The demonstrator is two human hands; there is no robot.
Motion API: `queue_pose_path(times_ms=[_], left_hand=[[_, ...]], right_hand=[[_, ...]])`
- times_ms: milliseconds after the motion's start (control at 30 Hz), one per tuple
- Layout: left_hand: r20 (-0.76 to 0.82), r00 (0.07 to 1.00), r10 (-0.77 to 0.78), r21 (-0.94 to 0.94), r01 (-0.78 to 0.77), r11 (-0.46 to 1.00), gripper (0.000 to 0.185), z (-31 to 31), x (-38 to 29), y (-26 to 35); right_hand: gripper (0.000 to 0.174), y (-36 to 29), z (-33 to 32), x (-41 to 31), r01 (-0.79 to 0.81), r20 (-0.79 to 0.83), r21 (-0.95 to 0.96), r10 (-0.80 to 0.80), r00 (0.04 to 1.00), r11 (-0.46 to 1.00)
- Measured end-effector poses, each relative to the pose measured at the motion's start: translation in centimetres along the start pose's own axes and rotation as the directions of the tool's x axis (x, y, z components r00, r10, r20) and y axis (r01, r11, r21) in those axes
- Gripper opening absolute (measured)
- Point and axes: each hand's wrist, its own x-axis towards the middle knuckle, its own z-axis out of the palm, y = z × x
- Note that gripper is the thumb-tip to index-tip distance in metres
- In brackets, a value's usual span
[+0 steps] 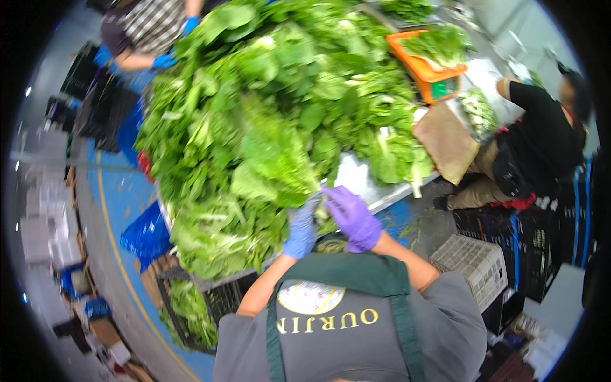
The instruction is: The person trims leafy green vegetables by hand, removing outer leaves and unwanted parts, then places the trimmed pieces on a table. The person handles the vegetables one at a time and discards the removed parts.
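My left hand (301, 227), in a blue glove, is closed around the base of a bunch of leafy greens (277, 160) that looks like lettuce. Its broad leaves point away from me over the heap. Beside it my right hand (352, 217), in a purple glove, has its fingertips at the stem end of the same bunch. Whether those fingers pinch anything is blurred. A large heap of leafy greens (215, 105) covers most of the metal table (353, 174) before me.
An orange scale (420, 71) carrying greens stands at the table's far right. One person (534, 129) is at the right; another (148, 28), blue-gloved, works at the far left. Crates hold greens (191, 310) low left; a grey crate (472, 267) stands right. A blue bag (148, 234) hangs left.
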Motion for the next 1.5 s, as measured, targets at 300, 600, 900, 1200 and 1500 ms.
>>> queue_pose_path(times_ms=[300,600,900,1200,1500], left_hand=[[0.066,0.995,0.075,0.229,-0.088,0.969,0.027,3.0,0.8,-0.9],[0.130,0.979,0.158,0.312,-0.191,0.931,0.052,7.8,2.4,-2.2],[0.074,0.994,0.076,0.394,-0.099,0.914,0.021,9.2,3.9,-1.8],[0.145,0.989,-0.025,0.401,-0.036,0.915,0.035,10.1,3.9,-0.4],[0.063,0.994,-0.095,0.244,0.076,0.967,0.036,12.4,4.9,0.0]], right_hand=[[0.075,2.4,-1.9,0.2,-0.059,0.084,0.183,0.045,0.995,0.981],[0.049,6.9,-7.5,1.0,-0.105,-0.066,0.481,0.156,0.986,0.870],[0.042,19.1,-23.6,13.2,0.048,-0.672,0.220,0.116,0.731,0.974],[0.031,33.2,-27.5,21.9,-0.501,-0.592,-0.626,0.055,0.804,0.598],[0.040,25.7,-23.6,17.3,-0.278,-0.569,-0.534,-0.096,0.817,0.798]])
